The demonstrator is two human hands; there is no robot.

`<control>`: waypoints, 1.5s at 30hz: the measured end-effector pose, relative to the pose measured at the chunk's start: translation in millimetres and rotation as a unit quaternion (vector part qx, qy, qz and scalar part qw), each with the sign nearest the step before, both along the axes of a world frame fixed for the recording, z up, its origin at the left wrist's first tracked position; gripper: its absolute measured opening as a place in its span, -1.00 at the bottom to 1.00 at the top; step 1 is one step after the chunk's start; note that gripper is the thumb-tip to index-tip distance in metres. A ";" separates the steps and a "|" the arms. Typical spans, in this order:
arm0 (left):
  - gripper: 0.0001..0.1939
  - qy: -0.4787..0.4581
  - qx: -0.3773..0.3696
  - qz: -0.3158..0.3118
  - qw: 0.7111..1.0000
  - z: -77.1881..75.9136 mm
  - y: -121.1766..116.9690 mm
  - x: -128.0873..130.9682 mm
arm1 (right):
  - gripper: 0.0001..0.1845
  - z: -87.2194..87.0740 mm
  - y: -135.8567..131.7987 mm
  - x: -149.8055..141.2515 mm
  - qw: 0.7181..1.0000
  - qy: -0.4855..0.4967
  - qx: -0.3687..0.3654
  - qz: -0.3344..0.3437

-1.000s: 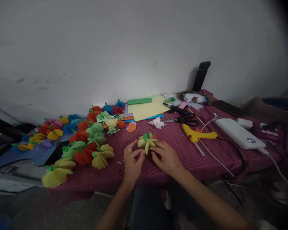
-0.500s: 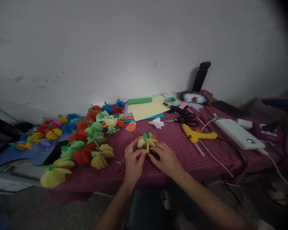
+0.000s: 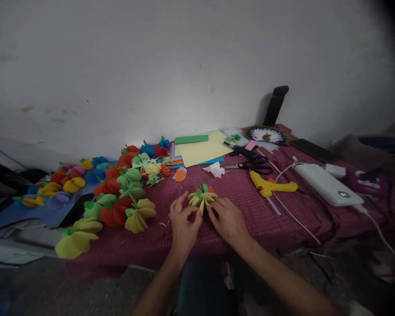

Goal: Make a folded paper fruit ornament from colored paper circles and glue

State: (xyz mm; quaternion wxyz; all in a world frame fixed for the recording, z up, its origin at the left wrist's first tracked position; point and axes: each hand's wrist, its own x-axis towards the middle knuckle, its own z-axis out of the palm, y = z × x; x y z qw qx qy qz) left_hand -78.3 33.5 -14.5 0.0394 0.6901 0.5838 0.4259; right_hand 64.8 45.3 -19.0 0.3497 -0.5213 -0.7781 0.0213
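Between my hands, low over the table's front part, is a pale yellow folded paper pumpkin [image 3: 202, 199] with a green paper leaf on top and some orange behind it. My left hand [image 3: 185, 221] pinches its near folds with thumb and forefinger. From the other side, my right hand [image 3: 228, 219] has its fingers closed on the pumpkin's right folds. The two hands' fingertips almost meet at its front. To the left stand finished-looking paper pumpkins, among them a yellow one [image 3: 140, 215] and an orange one [image 3: 116, 211].
A yellow glue gun [image 3: 272, 185] lies right of my hands, with black scissors [image 3: 250, 165] behind it. Farther right are a white power bank [image 3: 327, 184] and cables. Coloured paper sheets [image 3: 204, 149] lie at the back, near shredded paper [image 3: 154, 169] and a crumpled tissue [image 3: 214, 169].
The pumpkin has tilted, and its near folds now fan out more evenly toward me. My fingers have shifted slightly along its front; the things around have stayed put.
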 end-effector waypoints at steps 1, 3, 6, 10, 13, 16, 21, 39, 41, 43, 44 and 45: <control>-0.90 0.006 0.003 0.011 1.000 0.4 0.0 0.4 | -0.81 -0.4 0.3 0.3 1.000 0.002 0.003 0.002; -0.92 0.017 0.011 0.036 0.999 1.6 0.0 1.3 | -0.80 -0.8 1.0 1.8 1.000 0.007 0.007 0.007; -0.92 0.037 0.028 0.060 0.997 4.3 -0.2 4.2 | -0.79 -0.6 1.4 4.0 1.000 0.006 0.005 0.010; -0.86 0.077 0.038 0.068 0.994 7.5 -0.9 10.6 | -0.79 -0.4 1.5 4.4 1.000 -0.008 -0.007 0.010; -0.82 0.086 0.027 0.063 0.994 7.3 -0.2 13.3 | -0.82 -0.3 1.3 3.5 1.000 -0.003 -0.007 0.016; -0.86 0.072 0.018 0.066 0.995 5.2 1.9 11.9 | -0.82 0.5 1.1 3.5 1.000 0.005 0.003 0.021; -0.85 0.042 0.008 0.069 0.997 2.3 5.8 8.6 | -0.81 -0.2 2.4 5.3 1.000 0.023 0.015 0.009; -0.86 -0.008 0.006 0.053 0.999 7.7 12.4 13.5 | -0.82 -3.1 4.9 5.7 0.997 0.067 0.004 0.030; -0.86 -0.007 0.005 0.043 0.999 8.7 11.8 13.5 | -0.84 -2.5 4.7 5.1 0.997 0.069 0.004 0.022; -0.85 0.002 0.011 0.033 0.999 10.2 10.6 14.0 | -0.87 -0.4 4.5 4.3 0.997 0.074 0.008 0.015; -0.85 0.009 0.017 0.027 0.999 10.9 9.9 14.5 | -0.88 1.0 4.5 4.0 0.997 0.078 0.013 0.012; -0.86 0.016 0.022 0.022 0.999 11.5 9.2 15.0 | -0.87 2.4 4.6 3.8 0.996 0.081 0.018 0.012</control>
